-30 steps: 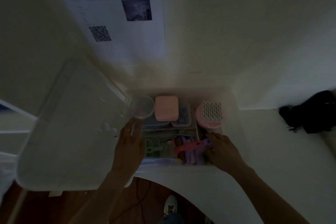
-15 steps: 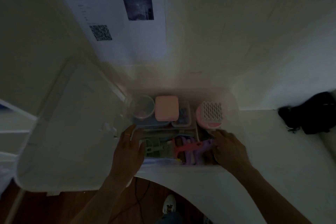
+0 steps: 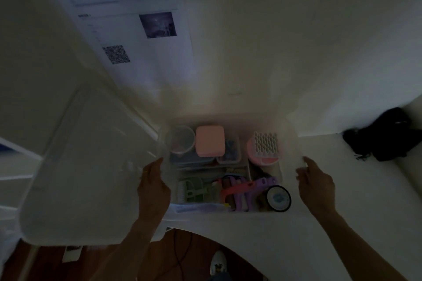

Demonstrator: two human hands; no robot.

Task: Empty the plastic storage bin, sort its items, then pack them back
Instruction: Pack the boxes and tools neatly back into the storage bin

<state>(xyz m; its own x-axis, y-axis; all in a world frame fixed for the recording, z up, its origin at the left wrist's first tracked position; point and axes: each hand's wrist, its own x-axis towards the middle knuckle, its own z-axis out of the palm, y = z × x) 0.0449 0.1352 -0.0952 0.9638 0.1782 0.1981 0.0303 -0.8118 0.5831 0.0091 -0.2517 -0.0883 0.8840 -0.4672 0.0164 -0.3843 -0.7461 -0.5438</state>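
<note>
No legible text anywhere. On the white sheet point(image 3: 146, 52) against the wall: a QR-style code square point(image 3: 116, 54), a small dark photo point(image 3: 158, 24) and blurred lines of print, too dim to read.

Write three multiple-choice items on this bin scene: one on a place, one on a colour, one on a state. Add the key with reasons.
1. Where does the bin lid lie?
A. To the bin's left
B. On the bin
C. Right of the bin

2. What colour is the rectangular case at the back of the storage bin?
A. Green
B. Pink
C. Black

3. What state is the bin in?
A. Emptied
B. Closed
C. Open and full

Key: 1 A, the lid rests left of the bin, by the left hand. 2 B, the case is plainly pink. 3 C, items fill the uncovered bin; the right hand is at its right wall.
</note>
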